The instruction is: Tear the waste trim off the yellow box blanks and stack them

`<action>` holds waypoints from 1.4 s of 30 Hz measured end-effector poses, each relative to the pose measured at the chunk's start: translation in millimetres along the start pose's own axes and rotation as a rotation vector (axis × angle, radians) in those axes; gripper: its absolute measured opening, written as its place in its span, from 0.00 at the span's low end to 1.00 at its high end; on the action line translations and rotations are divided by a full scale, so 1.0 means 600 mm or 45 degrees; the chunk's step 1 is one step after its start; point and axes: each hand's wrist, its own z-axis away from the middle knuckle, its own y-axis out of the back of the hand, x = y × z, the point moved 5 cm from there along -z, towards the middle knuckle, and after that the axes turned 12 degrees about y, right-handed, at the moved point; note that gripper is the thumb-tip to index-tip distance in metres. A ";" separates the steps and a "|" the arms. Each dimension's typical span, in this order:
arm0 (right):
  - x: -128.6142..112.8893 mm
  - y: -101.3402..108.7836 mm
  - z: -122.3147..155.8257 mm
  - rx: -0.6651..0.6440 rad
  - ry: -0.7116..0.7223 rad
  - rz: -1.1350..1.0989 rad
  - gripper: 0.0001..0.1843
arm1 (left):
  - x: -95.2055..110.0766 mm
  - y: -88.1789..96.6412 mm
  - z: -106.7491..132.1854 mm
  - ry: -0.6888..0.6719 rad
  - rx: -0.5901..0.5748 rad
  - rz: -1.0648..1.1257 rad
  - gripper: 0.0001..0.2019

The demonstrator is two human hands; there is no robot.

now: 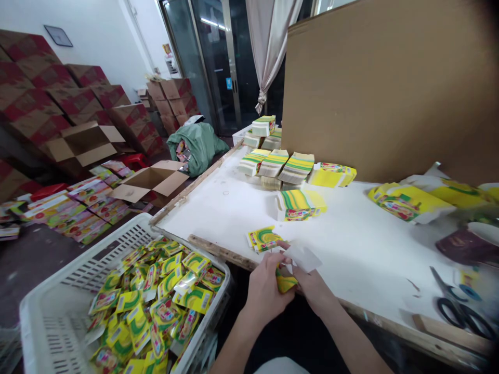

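At the table's front edge, my left hand (268, 280) is closed around a small yellow-and-green carton (286, 283). My right hand (312, 285) grips the same carton from the other side, its fingers partly hidden. White flaps (304, 257) of the carton stick up between the hands. Just beyond them, a flat yellow-green carton piece (263, 239) lies on the white table (218, 208). To my left stands a white plastic basket (132, 228) holding many small yellow-green packets (167, 317).
Stacks of flat cartons (296, 166) stand farther back, with a nearer stack (294, 204) in front. At right are more yellow cartons (409, 202), a dark cup (468, 241), scissors (460, 311) and a tape roll (470, 292). A large cardboard sheet (370, 93) rises behind.
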 end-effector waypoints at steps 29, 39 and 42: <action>-0.008 -0.008 0.030 -0.233 0.814 1.128 0.27 | -0.064 0.018 -0.033 0.725 0.486 2.521 0.08; -0.016 -0.006 0.002 -0.235 0.563 0.795 0.14 | -0.076 0.014 -0.033 0.839 0.447 2.388 0.06; -0.010 -0.015 -0.006 -0.059 0.471 0.723 0.11 | -0.076 0.013 -0.034 0.808 0.463 2.304 0.06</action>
